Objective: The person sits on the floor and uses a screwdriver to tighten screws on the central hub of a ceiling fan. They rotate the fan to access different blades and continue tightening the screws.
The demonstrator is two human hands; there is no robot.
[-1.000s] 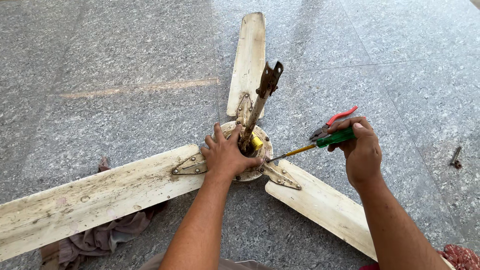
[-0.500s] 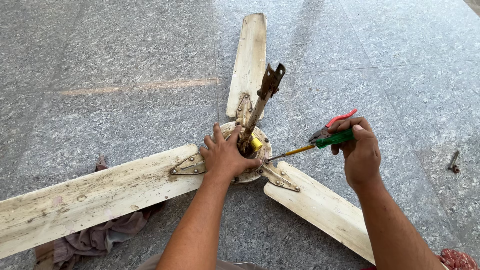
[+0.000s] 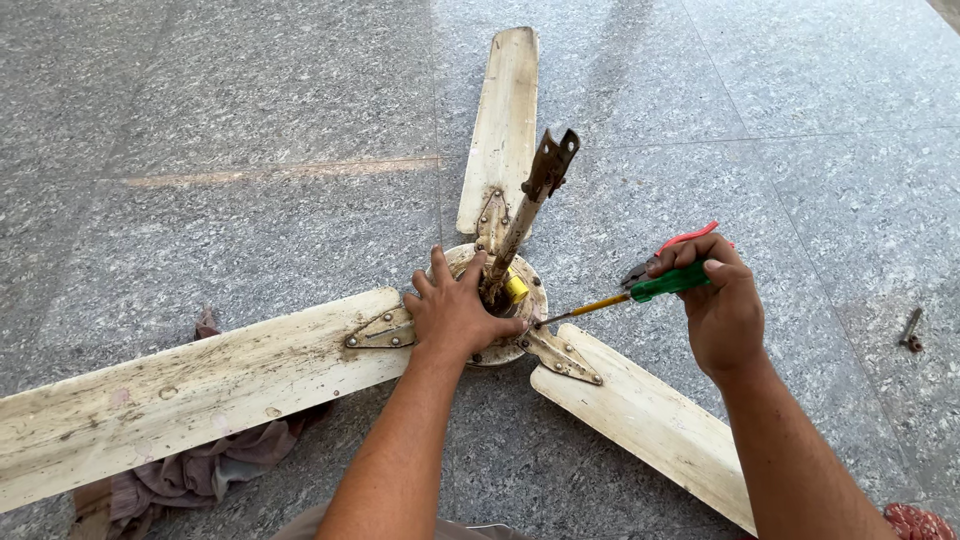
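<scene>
L hand (image 3: 458,318) flat, unclenched on fan hub (image 3: 528,300); R hand (image 3: 718,305) grips green screwdriver (image 3: 625,296), tip at hub just right of L hand.

- Ceiling fan (image 3: 200,390) blades are showing dirty cream with brown stains.
- Screwdriver (image 3: 640,292) is showing a green handle, yellow shaft.
- Pliers (image 3: 680,243) are showing red grips.
- Floor (image 3: 250,120) is looking speckled grey.
- Rag (image 3: 210,475) is appearing dull mauve.

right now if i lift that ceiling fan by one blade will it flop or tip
Probably awkward: the ceiling fan spreads three long blades from a metal hub, so it likely tips hub-heavy. The near-left blade looks thin and may flex. The rusty rod seems stiff.
</scene>
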